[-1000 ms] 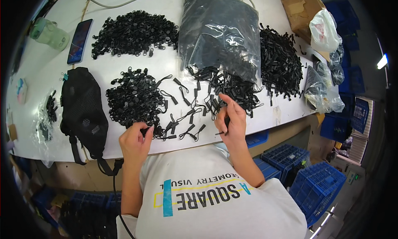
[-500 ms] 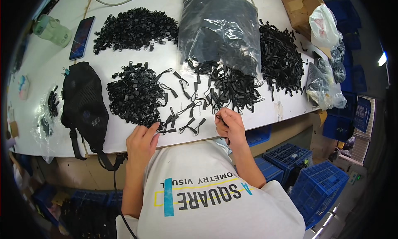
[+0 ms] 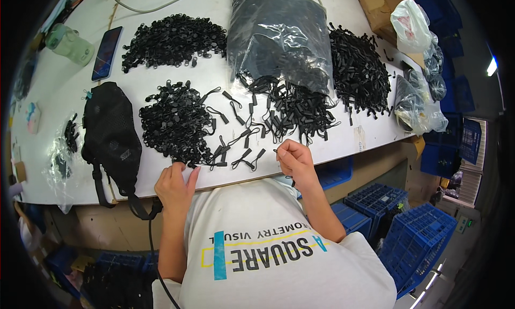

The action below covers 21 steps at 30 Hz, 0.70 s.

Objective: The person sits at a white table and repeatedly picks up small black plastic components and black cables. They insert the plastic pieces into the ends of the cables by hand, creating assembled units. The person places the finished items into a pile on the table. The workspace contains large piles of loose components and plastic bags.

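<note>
My right hand [image 3: 296,163] is closed in a pinch on a black cord zipper pull. Its loop shows at the fingertips and its dark end hangs below the palm. To its left, my left hand [image 3: 175,186] rests at the near edge of a pile of small black zipper sliders [image 3: 174,118]. Its fingertips touch the lowest pieces, while the thumb stands apart from the fingers. Between the hands lie several loose zipper pulls [image 3: 248,161]. Beyond my right hand is a heap of the same pulls [image 3: 303,113], partly under a clear plastic bag [image 3: 279,35].
Farther back lie another slider heap [image 3: 174,38] and, at right, a heap of black pieces [image 3: 359,67]. A black mesh pouch [image 3: 111,134], phone [image 3: 107,52] and green bottle [image 3: 70,45] stand left. Plastic bags [image 3: 418,108] and a cardboard box [image 3: 378,11] are right; blue crates [image 3: 416,244] below.
My left hand has shifted slightly left and toward me along the slider pile, and its thumb has spread from the fingers. My right hand keeps its pinch on the zipper pull.
</note>
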Tool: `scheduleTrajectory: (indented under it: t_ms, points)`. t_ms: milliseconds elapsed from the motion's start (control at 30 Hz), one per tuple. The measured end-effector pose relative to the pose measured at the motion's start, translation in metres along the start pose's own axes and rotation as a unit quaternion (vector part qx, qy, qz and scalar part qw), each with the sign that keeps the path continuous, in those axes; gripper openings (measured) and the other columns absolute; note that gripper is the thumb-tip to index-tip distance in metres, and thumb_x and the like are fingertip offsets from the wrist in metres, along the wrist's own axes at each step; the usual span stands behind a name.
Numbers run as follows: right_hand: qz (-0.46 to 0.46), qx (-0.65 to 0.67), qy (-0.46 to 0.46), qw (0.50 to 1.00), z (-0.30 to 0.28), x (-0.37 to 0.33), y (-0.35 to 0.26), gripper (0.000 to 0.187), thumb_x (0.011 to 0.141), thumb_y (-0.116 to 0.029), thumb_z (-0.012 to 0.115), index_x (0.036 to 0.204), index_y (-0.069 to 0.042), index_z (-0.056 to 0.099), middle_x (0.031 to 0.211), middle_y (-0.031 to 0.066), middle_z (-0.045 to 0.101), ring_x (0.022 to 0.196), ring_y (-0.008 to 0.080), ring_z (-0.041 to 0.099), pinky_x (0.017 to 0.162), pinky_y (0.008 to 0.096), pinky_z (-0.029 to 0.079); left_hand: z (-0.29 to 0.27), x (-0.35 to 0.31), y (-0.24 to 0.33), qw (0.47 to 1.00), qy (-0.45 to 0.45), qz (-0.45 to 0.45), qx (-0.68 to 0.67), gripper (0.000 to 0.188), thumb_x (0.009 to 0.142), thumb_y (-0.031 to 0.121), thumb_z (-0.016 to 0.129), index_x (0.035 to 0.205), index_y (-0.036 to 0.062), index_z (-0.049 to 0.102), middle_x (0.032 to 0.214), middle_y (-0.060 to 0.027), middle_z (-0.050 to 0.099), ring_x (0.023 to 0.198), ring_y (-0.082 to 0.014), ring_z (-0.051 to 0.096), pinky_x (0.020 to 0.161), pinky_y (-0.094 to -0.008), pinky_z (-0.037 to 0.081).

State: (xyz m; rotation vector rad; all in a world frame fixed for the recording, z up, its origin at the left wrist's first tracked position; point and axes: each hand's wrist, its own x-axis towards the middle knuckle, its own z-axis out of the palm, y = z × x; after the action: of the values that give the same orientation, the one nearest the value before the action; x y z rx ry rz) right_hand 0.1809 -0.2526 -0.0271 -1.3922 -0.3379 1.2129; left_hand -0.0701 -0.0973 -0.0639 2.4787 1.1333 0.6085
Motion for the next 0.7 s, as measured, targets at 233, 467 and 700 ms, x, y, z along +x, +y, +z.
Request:
scheduleTrajectory:
  t_ms: [233, 467, 700]
  points:
    - [0.022, -0.018, -0.020, 0.999, 0.001, 0.002, 0.001, 0.024, 0.096, -0.014, 0.053, 0.087, 0.005, 0.064, 0.052, -0.0074, 0.038, 0.043, 0.0011, 0.025, 0.041, 0.0223, 0.016, -0.001, 0.002, 0.004, 0.998, -0.047, -0.041, 0.004, 0.020, 0.075, 0.013, 0.075, 0.080, 0.0061, 0.057, 0.055, -0.0038, 0.047, 0.050, -0.0226, 0.049, 0.049, -0.0372, 0.038]
    - [0.019, -0.097, -0.007, 0.995, 0.009, 0.015, -0.012, 0.022, 0.093, -0.011, 0.056, 0.087, 0.005, 0.069, 0.051, -0.0083, 0.038, 0.045, 0.0010, 0.026, 0.043, 0.0220, 0.017, -0.007, 0.008, -0.003, 0.993, -0.098, -0.060, -0.035, 0.016, 0.076, 0.007, 0.071, 0.079, 0.0045, 0.055, 0.055, -0.0049, 0.049, 0.048, -0.0235, 0.050, 0.048, -0.0366, 0.039]
    - [-0.173, -0.312, -0.097, 0.929, 0.022, 0.038, -0.018, 0.016, 0.087, -0.011, 0.065, 0.096, 0.001, 0.072, 0.062, 0.0078, 0.062, 0.052, 0.0145, 0.054, 0.049, 0.0295, 0.040, -0.027, 0.019, -0.002, 0.967, -0.165, -0.108, -0.164, 0.016, 0.078, 0.001, 0.067, 0.085, 0.0023, 0.053, 0.065, -0.0108, 0.059, 0.054, -0.0272, 0.060, 0.051, -0.0364, 0.046]
